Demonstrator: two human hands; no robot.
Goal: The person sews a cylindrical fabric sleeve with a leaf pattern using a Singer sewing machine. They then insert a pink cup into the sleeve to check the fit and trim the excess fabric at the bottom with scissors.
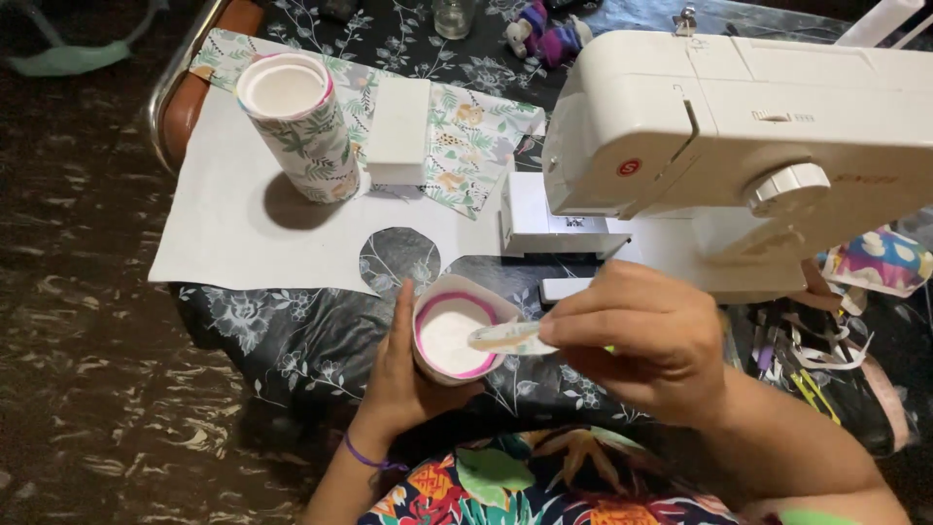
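Left hand grasps small fabric cup, near centre at table edge | right hand pinches folded fabric strip across cup's pink-rimmed mouth | white sewing machine just beyond, right | tall leaf-print cylinder upright on white sheet, far left.

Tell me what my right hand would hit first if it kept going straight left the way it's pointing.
Probably the pink-rimmed cup: your right hand points its strip across the cup's mouth, toward your left hand behind.

White sewing machine, black floral tablecloth, leaf-print cylinder far left, white pink-rimmed cup near
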